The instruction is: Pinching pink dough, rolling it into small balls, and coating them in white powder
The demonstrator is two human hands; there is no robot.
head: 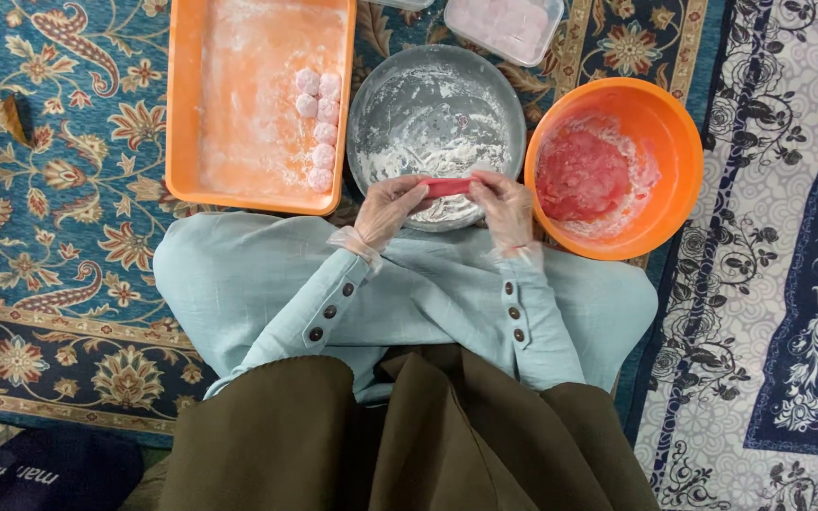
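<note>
L hand (388, 206) & R hand (504, 203) pinch a red dough piece (447, 186) betw. fingertips. Dough spans both grips, over metal pan (435, 95)'s 6 o'clock rim. Orange bowl (660, 123) at 3 o'clock.

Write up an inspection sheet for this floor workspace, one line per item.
Surface: patterned blue carpet, with a grey-and-navy rug on the right.
Job's things: flat red dough piece stretched between both hands over a floured round metal pan; orange bowl holding red dough; orange tray with a column of floured pink balls.
Clutter: lidded clear container of pale pink pieces at the top edge; dark bag bottom left.
Grippers: left hand and right hand, in thin clear gloves, both pinching the dough piece.
Cables: nothing seen.
Surroundings: nothing seen beyond the rugs.
</note>
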